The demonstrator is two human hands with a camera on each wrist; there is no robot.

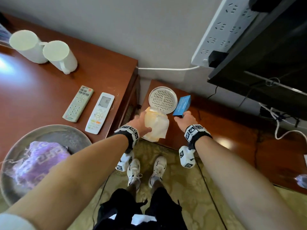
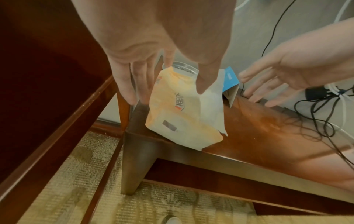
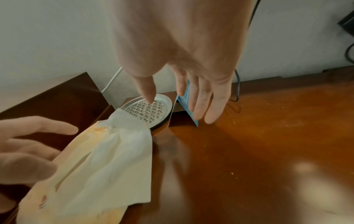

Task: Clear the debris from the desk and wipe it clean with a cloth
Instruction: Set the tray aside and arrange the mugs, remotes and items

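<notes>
Our left hand (image 1: 141, 122), fingers straight and holding nothing, hovers over a soft orange-and-white plastic tissue pack (image 1: 156, 126) lying at the corner of the glossy reddish-brown wooden desk (image 1: 232, 130). Our right hand (image 1: 186, 119), fingers extended and loose, touches a tilted blue cardboard box (image 1: 181, 105) beside a round perforated metal dish (image 1: 163, 99).

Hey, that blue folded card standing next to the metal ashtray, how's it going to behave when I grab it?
The blue card is probably light and thin; it stands only as a folded tent, so a nudge from your right hand would likely tip it. It may flatten or crease if pinched hard. Being beside the ashtray, it could slide against it.
</notes>
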